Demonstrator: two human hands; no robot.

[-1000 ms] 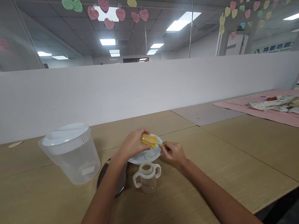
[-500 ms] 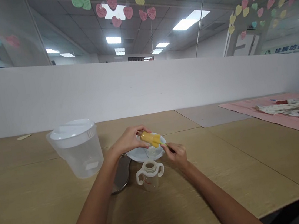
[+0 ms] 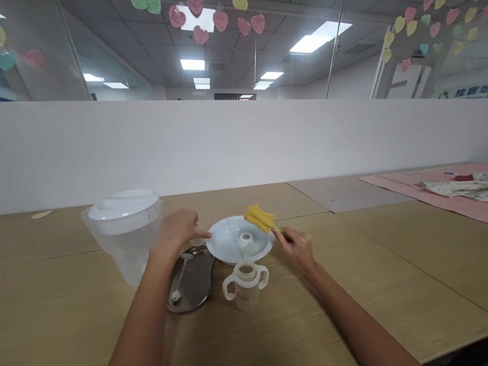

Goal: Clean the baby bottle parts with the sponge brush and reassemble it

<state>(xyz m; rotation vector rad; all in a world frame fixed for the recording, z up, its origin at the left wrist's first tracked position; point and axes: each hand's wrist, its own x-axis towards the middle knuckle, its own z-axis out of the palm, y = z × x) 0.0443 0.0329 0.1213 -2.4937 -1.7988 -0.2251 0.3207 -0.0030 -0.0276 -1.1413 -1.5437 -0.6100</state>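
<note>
My right hand [image 3: 298,248] is closed round the thin handle of a brush with a yellow sponge head [image 3: 259,217], held up over the right side of a white plate [image 3: 220,243]. Left of the plate, my left hand [image 3: 180,228] has its fingers round a small clear cup [image 3: 198,240], mostly hidden behind them. A small white ring-shaped part [image 3: 246,242] lies on the plate. In front of the plate an uncapped clear bottle with two white handles [image 3: 246,286] stands upright.
A clear pitcher with a white lid [image 3: 130,236] stands at the left. A metal tray [image 3: 197,282] holds a thin clear-and-white part [image 3: 182,275]. On the right, a pink cloth [image 3: 438,193] carries packets. A flat pale piece [image 3: 42,214] lies far left.
The yellow sponge has come out of the clear cup. My left hand has moved left with the cup, over the tray's far end. The white part on the plate is now uncovered.
</note>
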